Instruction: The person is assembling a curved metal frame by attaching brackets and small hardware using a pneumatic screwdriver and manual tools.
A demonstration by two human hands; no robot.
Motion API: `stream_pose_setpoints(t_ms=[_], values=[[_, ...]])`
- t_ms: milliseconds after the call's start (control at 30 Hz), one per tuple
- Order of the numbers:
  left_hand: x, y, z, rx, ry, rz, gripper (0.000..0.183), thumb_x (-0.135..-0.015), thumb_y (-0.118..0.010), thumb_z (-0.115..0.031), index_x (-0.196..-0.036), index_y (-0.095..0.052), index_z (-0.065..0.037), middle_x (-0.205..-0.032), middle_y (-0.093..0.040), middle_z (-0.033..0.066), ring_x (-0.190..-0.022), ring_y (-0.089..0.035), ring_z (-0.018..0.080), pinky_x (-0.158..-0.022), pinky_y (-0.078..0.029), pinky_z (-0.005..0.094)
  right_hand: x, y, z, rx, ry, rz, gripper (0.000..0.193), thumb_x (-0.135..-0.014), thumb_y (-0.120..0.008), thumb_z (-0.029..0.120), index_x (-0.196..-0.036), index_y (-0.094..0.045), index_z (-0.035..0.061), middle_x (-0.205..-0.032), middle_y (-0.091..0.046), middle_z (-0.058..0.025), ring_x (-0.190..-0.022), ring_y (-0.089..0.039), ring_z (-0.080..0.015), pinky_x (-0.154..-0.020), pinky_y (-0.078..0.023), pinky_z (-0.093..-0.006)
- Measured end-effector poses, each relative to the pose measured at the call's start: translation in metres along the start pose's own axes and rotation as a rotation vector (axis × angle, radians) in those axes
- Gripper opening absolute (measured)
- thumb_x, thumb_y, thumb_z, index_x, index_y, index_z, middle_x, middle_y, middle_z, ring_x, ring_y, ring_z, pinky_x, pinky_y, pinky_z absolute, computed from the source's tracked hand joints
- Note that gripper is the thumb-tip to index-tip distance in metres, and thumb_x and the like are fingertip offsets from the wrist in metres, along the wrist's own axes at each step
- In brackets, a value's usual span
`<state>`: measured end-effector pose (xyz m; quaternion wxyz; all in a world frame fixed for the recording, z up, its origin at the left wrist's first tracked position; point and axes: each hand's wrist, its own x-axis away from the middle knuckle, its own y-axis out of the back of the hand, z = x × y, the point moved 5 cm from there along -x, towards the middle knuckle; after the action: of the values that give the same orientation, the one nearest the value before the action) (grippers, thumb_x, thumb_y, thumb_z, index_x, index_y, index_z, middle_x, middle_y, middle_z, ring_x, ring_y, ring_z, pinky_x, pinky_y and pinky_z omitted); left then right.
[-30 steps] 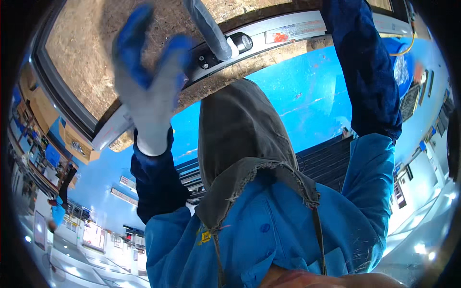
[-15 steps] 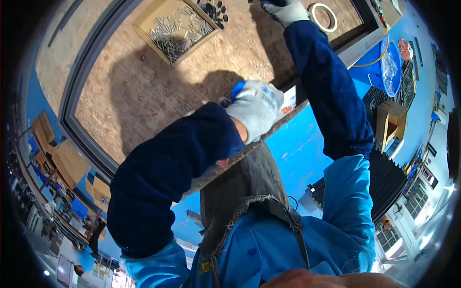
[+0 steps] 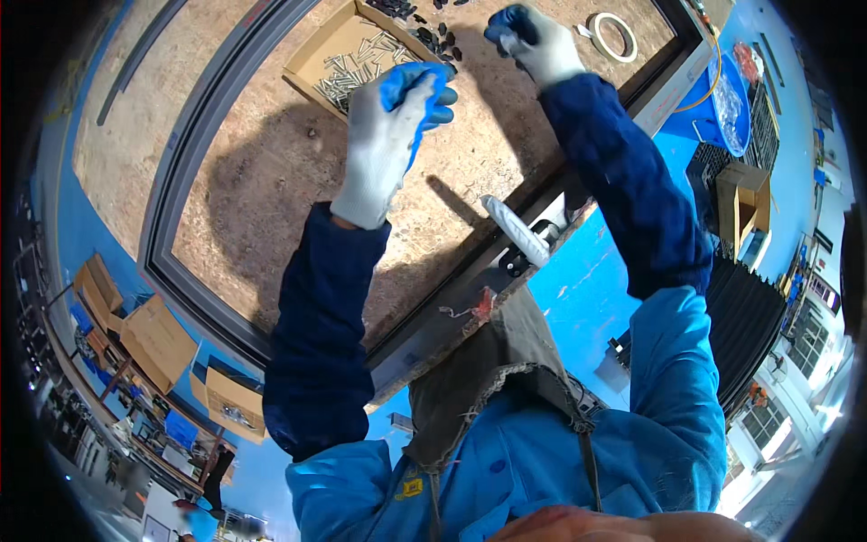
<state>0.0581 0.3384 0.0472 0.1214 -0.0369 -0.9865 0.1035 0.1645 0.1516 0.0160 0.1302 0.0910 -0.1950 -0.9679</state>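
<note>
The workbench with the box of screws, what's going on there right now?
A person in blue work clothes and a grey apron leans over a particle-board worktop set in a dark metal frame. The gloved left hand is raised beside an open cardboard box of silver screws. The gloved right hand reaches near a scatter of small black parts, with a roll of tape just beyond. A white handle lies on the frame's near rail. Whether either hand holds anything cannot be told.
</note>
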Motion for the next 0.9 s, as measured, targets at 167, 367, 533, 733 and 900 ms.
stream_pose_setpoints(t_ms=[167,367,533,733,900], values=[[0.041,-0.027,-0.017,0.416,-0.039,0.151,0.018,-0.089,-0.054,-0.003,-0.104,-0.060,0.006,-0.097,-0.065,0.0145,-0.085,-0.065,0.0192,-0.073,-0.057,0.0312,0.094,0.011,0.127,0.028,0.182,0.064,0.052,-0.073,-0.075,0.011,-0.117,-0.053,-0.0058,-0.090,-0.064,-0.0097,-0.081,-0.062,-0.0148,-0.071,-0.049,-0.0245],[0.088,-0.062,-0.031,0.395,-0.118,0.187,0.016,-0.085,-0.060,0.001,-0.100,-0.061,0.008,-0.093,-0.065,0.0155,-0.084,-0.065,0.0184,-0.078,-0.055,0.0297,0.144,0.037,0.174,0.097,0.330,0.127,0.059,-0.070,-0.077,0.006,-0.121,-0.051,-0.0084,-0.089,-0.064,-0.0106,-0.080,-0.062,-0.0160,-0.071,-0.049,-0.0267],[0.123,-0.092,-0.028,0.417,0.062,0.180,0.015,-0.084,-0.059,0.001,-0.098,-0.062,0.007,-0.092,-0.066,0.0120,-0.079,-0.063,0.0117,-0.079,-0.051,0.0226,0.192,0.061,0.188,0.151,0.468,0.095,0.059,-0.070,-0.077,0.007,-0.120,-0.051,-0.0098,-0.089,-0.064,-0.0120,-0.077,-0.063,-0.0187,-0.069,-0.050,-0.0280],[0.179,-0.122,-0.012,0.231,0.174,0.238,0.014,-0.080,-0.063,0.004,-0.094,-0.065,0.004,-0.088,-0.066,0.0074,-0.081,-0.062,0.0113,-0.078,-0.051,0.0234,0.271,0.070,0.167,0.037,0.488,-0.228,0.051,-0.064,-0.079,0.020,-0.108,-0.060,0.0037,-0.093,-0.066,-0.0115,-0.074,-0.064,-0.0274,-0.071,-0.051,-0.0342],[0.223,-0.118,0.025,0.222,0.314,0.386,0.025,-0.079,-0.064,0.006,-0.103,-0.062,0.001,-0.099,-0.064,0.0074,-0.088,-0.060,0.0112,-0.082,-0.049,0.0250,0.339,0.032,0.145,-0.104,0.165,-0.202,0.037,-0.064,-0.081,0.023,-0.090,-0.062,0.0045,-0.093,-0.063,-0.0122,-0.086,-0.062,-0.0272,-0.074,-0.050,-0.0340]])
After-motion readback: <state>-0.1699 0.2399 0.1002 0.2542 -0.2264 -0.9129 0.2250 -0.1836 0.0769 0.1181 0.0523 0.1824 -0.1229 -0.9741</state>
